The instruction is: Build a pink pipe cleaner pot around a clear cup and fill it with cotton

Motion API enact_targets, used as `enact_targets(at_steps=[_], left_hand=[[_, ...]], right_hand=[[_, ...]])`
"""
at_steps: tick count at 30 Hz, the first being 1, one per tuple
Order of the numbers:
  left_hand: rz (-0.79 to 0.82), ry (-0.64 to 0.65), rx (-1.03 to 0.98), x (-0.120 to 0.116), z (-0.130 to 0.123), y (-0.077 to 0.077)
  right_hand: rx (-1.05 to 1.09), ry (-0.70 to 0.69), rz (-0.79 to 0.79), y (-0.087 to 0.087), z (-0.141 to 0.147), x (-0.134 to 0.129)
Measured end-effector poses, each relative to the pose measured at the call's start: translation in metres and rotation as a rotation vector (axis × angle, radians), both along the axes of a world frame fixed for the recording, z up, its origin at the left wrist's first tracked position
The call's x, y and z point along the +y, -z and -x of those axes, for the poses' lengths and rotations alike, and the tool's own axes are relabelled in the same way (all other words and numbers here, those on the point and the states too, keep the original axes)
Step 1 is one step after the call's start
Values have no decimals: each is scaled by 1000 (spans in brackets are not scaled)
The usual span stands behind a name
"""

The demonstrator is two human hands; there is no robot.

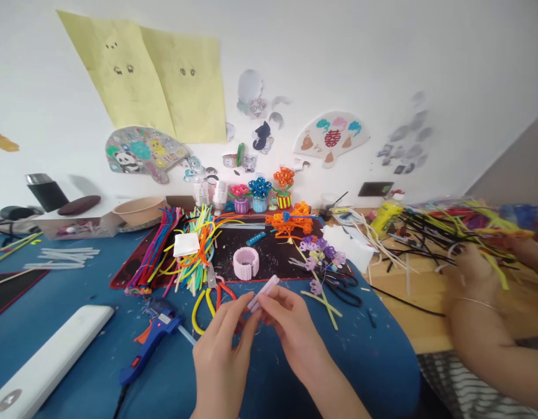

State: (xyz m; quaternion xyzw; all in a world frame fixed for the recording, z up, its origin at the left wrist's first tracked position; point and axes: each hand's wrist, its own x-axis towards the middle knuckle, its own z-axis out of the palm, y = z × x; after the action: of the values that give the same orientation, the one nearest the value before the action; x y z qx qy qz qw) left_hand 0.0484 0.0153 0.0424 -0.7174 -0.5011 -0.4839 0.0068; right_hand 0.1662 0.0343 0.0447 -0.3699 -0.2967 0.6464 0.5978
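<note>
My left hand (pixel 227 337) and my right hand (pixel 292 326) meet near the middle of the view, both pinching a small pale lilac folded pipe-cleaner piece (pixel 263 294). Just beyond them, a pale pink ring of pipe cleaner (pixel 246 263) stands on the dark mat (pixel 225 256). Scissors with red and yellow handles (pixel 210 299) lie behind my left hand, partly hidden by it. To the left rests a blue glue gun (pixel 153 343), its clear glue stick pointing toward my left hand. Purple pipe-cleaner flowers (pixel 319 253) lie to the right.
Bundles of coloured pipe cleaners (pixel 155 250) lie at the left of the mat. Small flower pots (pixel 260 203) stand by the wall. A white long device (pixel 54 361) is at front left. At right, another person's hands (pixel 471 279) are among yellow and black strips.
</note>
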Motion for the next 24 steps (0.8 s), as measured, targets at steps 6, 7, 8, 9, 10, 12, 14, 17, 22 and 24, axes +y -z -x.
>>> enact_targets(at_steps=[6,7,8,9,10,12,14,17,22,24], left_hand=[[72,95,-79,7,7,1],[100,104,-91,8,9,0],[129,109,-102,8,12,0],[158,115,-114,8,14,-1],[190,124,-131,9,17,-2],[260,153,-182,9,20,-3],[341,182,-250,10,23,-2],[478,188,-378,13,25,4],[666,171,-589,21,26,15],[729,170,-660,25,25,16]], right_hand=[[-148,-68,-41,8,-11,2],[-207,-67,-89,9,-15,2],[-278,-53,-147,9,-20,2],[-362,-23,-214,10,-25,1],[-469,6,-288,10,-31,0],[-711,77,-446,11,-40,-2],[-913,127,-589,12,-46,-2],[-1070,142,-732,16,-51,1],[-1219,131,-841,27,-55,10],[-1262,130,-853,29,-56,13]])
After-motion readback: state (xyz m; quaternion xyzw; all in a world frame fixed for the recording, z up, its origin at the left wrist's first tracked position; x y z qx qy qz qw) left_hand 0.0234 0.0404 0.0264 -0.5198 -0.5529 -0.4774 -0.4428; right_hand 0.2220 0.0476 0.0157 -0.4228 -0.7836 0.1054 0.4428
